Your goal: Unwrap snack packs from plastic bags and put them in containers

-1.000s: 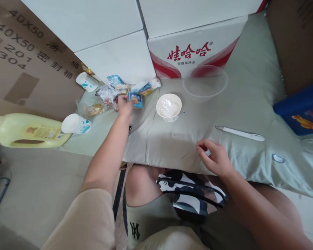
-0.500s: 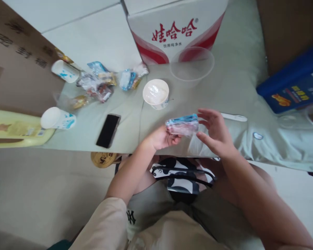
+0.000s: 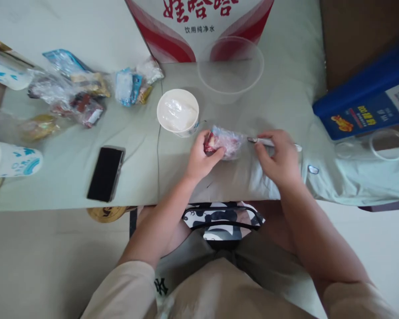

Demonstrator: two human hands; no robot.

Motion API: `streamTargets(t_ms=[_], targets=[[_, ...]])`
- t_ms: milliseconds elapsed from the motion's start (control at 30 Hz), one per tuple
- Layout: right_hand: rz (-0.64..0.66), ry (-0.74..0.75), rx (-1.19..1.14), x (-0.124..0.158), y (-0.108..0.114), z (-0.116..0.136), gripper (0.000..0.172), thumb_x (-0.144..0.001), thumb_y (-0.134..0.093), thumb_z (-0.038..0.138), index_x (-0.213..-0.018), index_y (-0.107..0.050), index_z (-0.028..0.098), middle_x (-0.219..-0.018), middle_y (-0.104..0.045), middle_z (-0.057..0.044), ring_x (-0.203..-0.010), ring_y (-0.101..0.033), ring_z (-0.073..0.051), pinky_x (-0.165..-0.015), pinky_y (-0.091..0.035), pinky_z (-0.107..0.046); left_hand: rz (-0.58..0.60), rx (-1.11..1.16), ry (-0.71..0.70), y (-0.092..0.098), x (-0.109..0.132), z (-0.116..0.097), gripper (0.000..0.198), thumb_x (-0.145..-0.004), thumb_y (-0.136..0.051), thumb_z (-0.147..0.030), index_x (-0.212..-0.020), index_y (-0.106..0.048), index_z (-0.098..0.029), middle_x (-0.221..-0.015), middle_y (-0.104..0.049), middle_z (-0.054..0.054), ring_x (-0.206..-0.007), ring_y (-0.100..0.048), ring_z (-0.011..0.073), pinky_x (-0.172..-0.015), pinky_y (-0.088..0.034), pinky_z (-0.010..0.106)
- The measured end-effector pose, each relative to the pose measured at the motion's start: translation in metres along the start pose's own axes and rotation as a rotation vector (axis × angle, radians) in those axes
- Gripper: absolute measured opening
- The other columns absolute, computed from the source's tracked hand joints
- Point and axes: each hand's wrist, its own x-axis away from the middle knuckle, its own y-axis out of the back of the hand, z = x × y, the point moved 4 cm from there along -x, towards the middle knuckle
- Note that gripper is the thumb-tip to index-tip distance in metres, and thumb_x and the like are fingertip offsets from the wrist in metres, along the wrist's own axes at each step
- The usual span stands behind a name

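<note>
My left hand (image 3: 201,157) is closed on a crinkled clear plastic snack packet (image 3: 228,141) with red, whitish and bluish parts, held above the cloth-covered table. To its right, my right hand (image 3: 281,157) grips a slim white knife-like tool (image 3: 268,141). The tool's dark tip points left at the packet's edge; whether they touch I cannot tell. Just beyond my left hand stands a white paper cup (image 3: 177,113) with clear plastic film inside. Behind the packet is a clear plastic bowl (image 3: 231,71).
Several wrapped packets (image 3: 69,88) lie at the back left. A black phone (image 3: 105,173) lies left of my arm, and another paper cup (image 3: 15,159) lies on its side. A white-red carton (image 3: 199,31) stands behind; a blue package (image 3: 365,102) leans at right.
My right hand, open beside the packet before, now holds the white tool that lay on the table. The packet has turned in my left hand. The view has shifted right and closer.
</note>
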Motion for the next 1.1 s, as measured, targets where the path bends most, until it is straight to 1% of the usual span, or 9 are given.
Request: streamTargets(t_ms=[67,167,333,433,533,733,900,1000,1100], targets=[[-0.041,-0.008,0.27,-0.004,0.008,-0.017,0.033,-0.09,-0.06,0.038,-0.114,-0.071,0.019,-0.12,-0.073,-0.019,-0.118,-0.064,-0.039,-0.104,-0.049,-0.059,-0.099,-0.114,-0.137,0.011,-0.001,0.0,0.067,-0.089,-0.078,-0.054,-0.142,-0.05,-0.024,-0.138,-0.066,0.012,-0.117,-0.07,0.0241,-0.105,-0.056,0.04],[0.003,-0.069,0.433,-0.003,0.015,-0.04,0.035,-0.092,-0.056,0.037,-0.117,-0.073,0.019,-0.125,-0.072,-0.02,-0.123,-0.062,-0.042,-0.103,-0.049,-0.063,-0.079,-0.236,-0.233,0.018,0.002,0.0,0.056,-0.097,-0.069,-0.042,-0.146,-0.047,-0.025,-0.147,-0.061,0.013,-0.128,-0.066,0.0248,-0.111,-0.054,0.041],[0.04,0.071,0.211,0.01,0.02,-0.025,0.038,-0.101,-0.047,0.042,-0.12,-0.074,0.022,-0.105,-0.077,-0.015,-0.1,-0.072,-0.032,-0.089,-0.058,-0.048,0.025,-0.308,-0.208,0.014,0.006,-0.004,0.067,-0.09,-0.075,-0.027,-0.151,-0.045,-0.024,-0.151,-0.06,0.014,-0.138,-0.061,0.0282,-0.12,-0.049,0.043],[0.16,0.182,0.042,0.021,0.005,0.003,0.035,-0.1,-0.054,0.044,-0.121,-0.075,0.025,-0.098,-0.078,-0.01,-0.082,-0.072,-0.025,-0.073,-0.058,-0.038,0.061,-0.299,-0.177,0.008,0.007,-0.013,0.073,-0.085,-0.079,-0.023,-0.151,-0.048,-0.024,-0.154,-0.059,0.014,-0.142,-0.059,0.03,-0.123,-0.045,0.043],[0.185,0.147,0.028,0.027,-0.01,0.018,0.031,-0.098,-0.059,0.044,-0.119,-0.074,0.026,-0.097,-0.08,-0.008,-0.07,-0.068,-0.021,-0.066,-0.053,-0.034,0.094,-0.288,-0.143,0.004,0.009,-0.021,0.07,-0.083,-0.081,-0.023,-0.147,-0.053,-0.025,-0.151,-0.062,0.013,-0.142,-0.06,0.0308,-0.124,-0.045,0.044],[0.216,0.079,0.148,0.017,0.003,-0.001,0.027,-0.096,-0.061,0.041,-0.111,-0.077,0.025,-0.088,-0.08,-0.006,-0.061,-0.064,-0.021,-0.061,-0.046,-0.034,0.065,-0.349,-0.114,0.01,0.012,-0.016,0.07,-0.083,-0.079,-0.023,-0.147,-0.052,-0.022,-0.148,-0.063,0.015,-0.136,-0.062,0.0301,-0.121,-0.047,0.044],[0.052,0.062,0.226,0.011,0.035,-0.035,0.024,-0.094,-0.064,0.042,-0.105,-0.076,0.025,-0.096,-0.078,-0.011,-0.083,-0.07,-0.031,-0.079,-0.055,-0.046,-0.035,-0.504,-0.186,0.014,0.01,-0.011,0.076,-0.079,-0.087,-0.033,-0.147,-0.054,-0.02,-0.154,-0.055,0.019,-0.147,-0.051,0.036,-0.125,-0.041,0.051],[-0.027,0.111,0.216,0.011,0.034,-0.035,0.021,-0.092,-0.064,0.036,-0.105,-0.075,0.024,-0.107,-0.077,-0.015,-0.104,-0.07,-0.037,-0.096,-0.055,-0.056,-0.059,-0.523,-0.171,0.008,0.007,-0.015,0.051,-0.081,-0.086,-0.031,-0.128,-0.069,-0.02,-0.148,-0.061,0.016,-0.142,-0.056,0.0342,-0.125,-0.041,0.05],[0.029,0.144,0.125,0.013,0.019,-0.019,0.024,-0.091,-0.063,0.032,-0.11,-0.073,0.025,-0.112,-0.077,-0.014,-0.112,-0.07,-0.036,-0.102,-0.055,-0.057,-0.066,-0.304,-0.103,0.0,0.005,-0.022,0.02,-0.089,-0.077,-0.03,-0.106,-0.074,-0.022,-0.128,-0.073,0.011,-0.124,-0.068,0.0274,-0.116,-0.05,0.044]])
